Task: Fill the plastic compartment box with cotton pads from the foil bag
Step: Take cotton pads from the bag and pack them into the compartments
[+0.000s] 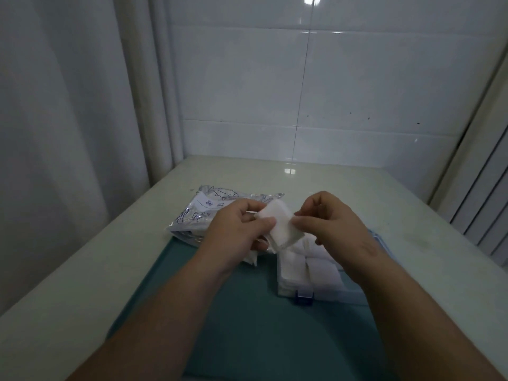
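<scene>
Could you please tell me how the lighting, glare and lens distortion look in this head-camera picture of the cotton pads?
Head view: dim, bluish light; lamp glare on the wall tile and the table, none on the cotton pads pinched by the left hand and right hand; wide-angle bending curves the wall trim at right.

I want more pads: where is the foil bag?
In the head view the foil bag lies left of centre on the table, over the far-left corner of the teal mat, just behind the left hand.
</scene>
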The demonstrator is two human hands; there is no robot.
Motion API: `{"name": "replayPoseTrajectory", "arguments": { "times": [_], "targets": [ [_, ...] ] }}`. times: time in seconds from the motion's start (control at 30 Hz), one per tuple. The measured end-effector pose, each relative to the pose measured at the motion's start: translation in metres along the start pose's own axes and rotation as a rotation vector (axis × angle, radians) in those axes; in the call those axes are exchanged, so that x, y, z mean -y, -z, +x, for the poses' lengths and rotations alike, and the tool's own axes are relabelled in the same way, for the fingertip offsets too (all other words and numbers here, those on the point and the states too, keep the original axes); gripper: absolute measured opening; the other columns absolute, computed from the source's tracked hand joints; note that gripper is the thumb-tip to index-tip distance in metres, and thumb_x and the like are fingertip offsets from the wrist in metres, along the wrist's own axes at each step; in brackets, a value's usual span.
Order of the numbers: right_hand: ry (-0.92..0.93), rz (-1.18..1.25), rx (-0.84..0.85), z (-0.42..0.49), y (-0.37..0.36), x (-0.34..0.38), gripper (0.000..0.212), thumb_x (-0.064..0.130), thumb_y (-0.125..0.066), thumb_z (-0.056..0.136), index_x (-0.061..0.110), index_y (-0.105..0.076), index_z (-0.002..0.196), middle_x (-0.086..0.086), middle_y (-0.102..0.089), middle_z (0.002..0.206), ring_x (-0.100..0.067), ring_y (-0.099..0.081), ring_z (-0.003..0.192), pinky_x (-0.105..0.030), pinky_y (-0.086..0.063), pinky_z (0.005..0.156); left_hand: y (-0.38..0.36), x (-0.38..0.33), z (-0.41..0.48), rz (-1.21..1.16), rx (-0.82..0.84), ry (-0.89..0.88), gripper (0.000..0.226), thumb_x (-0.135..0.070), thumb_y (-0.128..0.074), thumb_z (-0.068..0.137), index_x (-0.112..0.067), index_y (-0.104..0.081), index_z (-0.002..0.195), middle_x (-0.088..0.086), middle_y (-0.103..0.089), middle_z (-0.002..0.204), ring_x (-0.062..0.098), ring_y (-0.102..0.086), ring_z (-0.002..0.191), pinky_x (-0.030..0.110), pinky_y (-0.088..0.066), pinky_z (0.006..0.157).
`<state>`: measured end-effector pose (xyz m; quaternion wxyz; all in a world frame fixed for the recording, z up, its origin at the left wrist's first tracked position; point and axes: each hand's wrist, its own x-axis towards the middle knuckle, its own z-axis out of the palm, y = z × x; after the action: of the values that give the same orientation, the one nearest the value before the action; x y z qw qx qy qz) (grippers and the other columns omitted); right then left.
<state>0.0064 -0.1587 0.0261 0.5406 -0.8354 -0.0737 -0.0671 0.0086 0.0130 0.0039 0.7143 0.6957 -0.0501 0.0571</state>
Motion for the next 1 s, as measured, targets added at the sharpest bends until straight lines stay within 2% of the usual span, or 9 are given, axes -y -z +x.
{"name": "replayPoseTrajectory", "arguments": {
  "times": [0.13, 0.27, 0.4, 0.47, 0.57, 0.63, 0.77, 0.9, 1.0],
  "targets": [
    [-0.008, -0.060, 0.036, 0.000, 0.010, 0.001, 0.014, 0.020, -0.068, 0.087, 0.017, -0.055, 0.090, 0.004, -0.070, 0.087, -0.015, -0.066, 0.079, -0.028, -0.056, 0.066, -0.007, 0.001, 0.000, 0.019, 0.032, -0.013, 0.012, -0.007, -0.066, 0.089, -0.017, -0.066, 0.094, 0.004, -0.072, 0.074, 0.015, -0.065, 0.063, 0.027, -0.052, 0.056],
    [-0.020, -0.066, 0.042, 0.001, 0.017, -0.001, 0.010, 0.014, -0.066, 0.087, 0.010, -0.058, 0.085, -0.005, -0.068, 0.085, -0.020, -0.065, 0.078, -0.027, -0.057, 0.066, -0.016, 0.001, 0.003, 0.020, 0.032, 0.016, 0.012, -0.009, -0.068, 0.089, -0.017, -0.066, 0.097, 0.007, -0.072, 0.081, 0.019, -0.068, 0.070, 0.029, -0.053, 0.061],
    [-0.080, 0.010, 0.130, -0.001, 0.026, 0.000, 0.008, 0.011, -0.064, 0.089, 0.012, -0.056, 0.088, -0.005, -0.070, 0.091, -0.022, -0.067, 0.080, -0.026, -0.056, 0.063, -0.027, -0.008, 0.002, 0.021, 0.027, 0.004, 0.014, -0.008, -0.068, 0.088, -0.020, -0.065, 0.093, 0.006, -0.072, 0.083, 0.015, -0.069, 0.069, 0.024, -0.053, 0.057],
    [-0.095, 0.005, 0.126, -0.003, 0.032, 0.001, 0.010, 0.009, -0.065, 0.088, 0.011, -0.056, 0.091, -0.008, -0.070, 0.092, -0.023, -0.067, 0.077, -0.025, -0.053, 0.062, -0.033, -0.010, 0.001, 0.054, 0.004, 0.017, 0.015, -0.011, -0.070, 0.087, -0.020, -0.064, 0.097, 0.008, -0.071, 0.089, 0.018, -0.071, 0.075, 0.027, -0.057, 0.060],
    [-0.116, -0.001, 0.100, -0.005, 0.044, 0.004, 0.010, 0.005, -0.067, 0.086, 0.007, -0.058, 0.091, -0.012, -0.071, 0.090, -0.022, -0.067, 0.071, -0.030, -0.058, 0.063, -0.045, -0.010, 0.000, 0.153, -0.065, 0.019, 0.027, -0.021, -0.076, 0.082, -0.026, -0.057, 0.101, 0.008, -0.069, 0.097, 0.021, -0.070, 0.083, 0.038, -0.061, 0.073],
    [-0.142, -0.036, 0.083, -0.006, 0.052, 0.006, 0.011, 0.003, -0.068, 0.084, 0.003, -0.061, 0.092, -0.013, -0.070, 0.089, -0.022, -0.068, 0.068, -0.030, -0.060, 0.063, -0.055, -0.012, -0.003, 0.268, -0.075, -0.020, 0.028, -0.020, -0.078, 0.080, -0.023, -0.055, 0.095, 0.003, -0.067, 0.092, 0.016, -0.066, 0.080, 0.038, -0.059, 0.076],
    [-0.234, -0.172, 0.090, -0.011, 0.071, -0.002, 0.006, 0.002, -0.072, 0.079, 0.005, -0.068, 0.083, -0.015, -0.069, 0.089, -0.026, -0.069, 0.072, -0.030, -0.061, 0.062, -0.075, -0.012, -0.008, 0.488, 0.066, -0.058, 0.023, -0.014, -0.079, 0.076, -0.021, -0.057, 0.072, 0.000, -0.066, 0.078, 0.016, -0.063, 0.072, 0.036, -0.056, 0.074],
    [-0.301, -0.246, 0.122, -0.017, 0.088, -0.013, 0.004, 0.003, -0.074, 0.079, 0.007, -0.072, 0.078, -0.015, -0.070, 0.081, -0.022, -0.065, 0.067, -0.030, -0.060, 0.064, -0.093, -0.006, -0.010, 0.592, 0.151, -0.061, 0.017, -0.017, -0.075, 0.080, -0.027, -0.062, 0.076, -0.007, -0.061, 0.072, 0.010, -0.060, 0.065, 0.023, -0.049, 0.061],
    [-0.344, -0.260, 0.141, -0.020, 0.093, -0.018, 0.005, 0.005, -0.075, 0.080, 0.005, -0.072, 0.083, -0.014, -0.069, 0.077, -0.019, -0.066, 0.063, -0.026, -0.058, 0.059, -0.103, -0.004, -0.013, 0.696, 0.171, -0.097, 0.008, -0.024, -0.070, 0.085, -0.029, -0.065, 0.087, -0.009, -0.060, 0.078, 0.006, -0.057, 0.070, 0.021, -0.043, 0.062]
  ]
}}
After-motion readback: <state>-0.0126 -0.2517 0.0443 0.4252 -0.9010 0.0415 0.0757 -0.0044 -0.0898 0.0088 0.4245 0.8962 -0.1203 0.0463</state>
